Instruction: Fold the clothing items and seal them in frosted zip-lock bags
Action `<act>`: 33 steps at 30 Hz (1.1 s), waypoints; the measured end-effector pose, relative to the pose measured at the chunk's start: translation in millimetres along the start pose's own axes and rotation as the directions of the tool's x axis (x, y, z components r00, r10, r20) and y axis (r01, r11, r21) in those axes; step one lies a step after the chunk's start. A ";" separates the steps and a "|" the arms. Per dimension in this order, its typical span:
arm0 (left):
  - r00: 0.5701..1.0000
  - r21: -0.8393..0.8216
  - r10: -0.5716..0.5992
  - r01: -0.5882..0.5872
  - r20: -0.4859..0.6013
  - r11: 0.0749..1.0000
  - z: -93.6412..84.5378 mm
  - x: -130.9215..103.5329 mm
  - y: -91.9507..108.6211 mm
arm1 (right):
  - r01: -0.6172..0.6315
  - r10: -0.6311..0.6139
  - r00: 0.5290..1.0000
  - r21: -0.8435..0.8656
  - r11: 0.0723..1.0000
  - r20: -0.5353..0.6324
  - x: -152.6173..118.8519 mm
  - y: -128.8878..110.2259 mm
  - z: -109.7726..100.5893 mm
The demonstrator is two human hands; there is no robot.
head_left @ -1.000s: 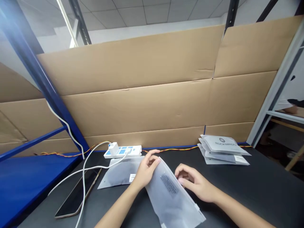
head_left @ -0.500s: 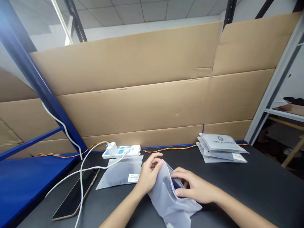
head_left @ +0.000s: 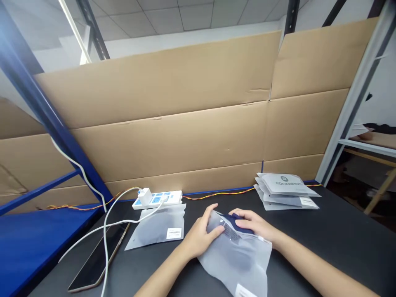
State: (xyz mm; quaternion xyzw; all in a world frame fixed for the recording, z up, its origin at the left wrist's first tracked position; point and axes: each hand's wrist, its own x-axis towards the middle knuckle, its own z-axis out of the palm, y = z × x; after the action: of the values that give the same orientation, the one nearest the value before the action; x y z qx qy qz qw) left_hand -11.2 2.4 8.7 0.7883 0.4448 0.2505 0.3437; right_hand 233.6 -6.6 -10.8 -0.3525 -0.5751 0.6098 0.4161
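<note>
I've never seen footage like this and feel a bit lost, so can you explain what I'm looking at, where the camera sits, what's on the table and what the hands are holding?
There is no machine here: a person works with two bare hands, filmed by a camera worn on their head, looking forward and down. The left hand and right hand both grip a frosted translucent plastic zip bag with a dark blue item at its mouth. On the black table lie another frosted flat bag, a stack of grey packaged pouches, a white power strip and a dark phone on a white cable. Brown cardboard sheets stand behind.
</note>
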 end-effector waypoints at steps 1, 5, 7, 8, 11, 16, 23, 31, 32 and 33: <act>1.000 0.017 0.011 -0.011 0.008 1.000 -0.8 0.2 0.4 | -0.026 0.030 0.997 0.058 0.998 -0.071 0.8 1.4 -4.8; 0.998 0.136 0.049 -0.044 -0.029 0.990 -10.4 2.9 -1.2 | 0.017 0.077 0.932 0.257 0.966 -0.354 6.0 5.4 -21.3; 0.996 0.222 0.050 -0.034 -0.068 0.974 -22.7 4.9 -5.6 | 0.087 0.041 0.891 0.259 0.962 -0.451 8.8 3.9 -30.7; 0.994 0.268 0.058 -0.031 -0.093 0.963 -31.1 5.7 -9.0 | 0.115 0.023 0.869 0.248 0.962 -0.494 9.4 2.4 -35.9; 0.974 0.380 0.087 -0.001 -0.207 0.925 -63.3 6.4 -24.4 | 0.125 0.026 0.824 0.227 0.966 -0.566 4.7 -2.2 -50.7; 0.909 0.489 0.046 0.179 -0.414 0.853 -112.6 2.6 -60.5 | -0.099 0.186 0.868 0.208 0.973 -0.461 -16.4 4.6 -51.1; 0.787 0.686 0.241 0.290 -0.568 0.668 -94.4 0.9 -34.9 | -0.205 0.258 0.918 0.195 0.959 -0.302 -20.3 17.4 -15.8; 0.995 0.508 0.093 -0.065 -0.029 0.859 56.1 -36.2 59.5 | -0.070 0.112 0.941 0.139 0.988 -0.321 -56.4 32.7 44.9; 0.998 0.481 0.068 -0.058 -0.003 0.875 60.7 -40.4 62.3 | -0.041 0.069 0.940 0.092 0.995 -0.335 -61.9 34.9 46.3; 0.998 0.443 0.058 -0.054 0.004 0.895 60.0 -44.6 61.9 | -0.014 0.030 0.935 0.047 0.999 -0.352 -67.4 36.8 45.0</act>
State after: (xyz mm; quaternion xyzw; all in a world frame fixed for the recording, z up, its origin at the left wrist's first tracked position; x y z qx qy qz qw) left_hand 42.2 -78.6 13.8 0.8570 0.4689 0.1565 0.1459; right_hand 216.3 -86.2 -46.7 -0.4534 -0.4739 0.5535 0.5133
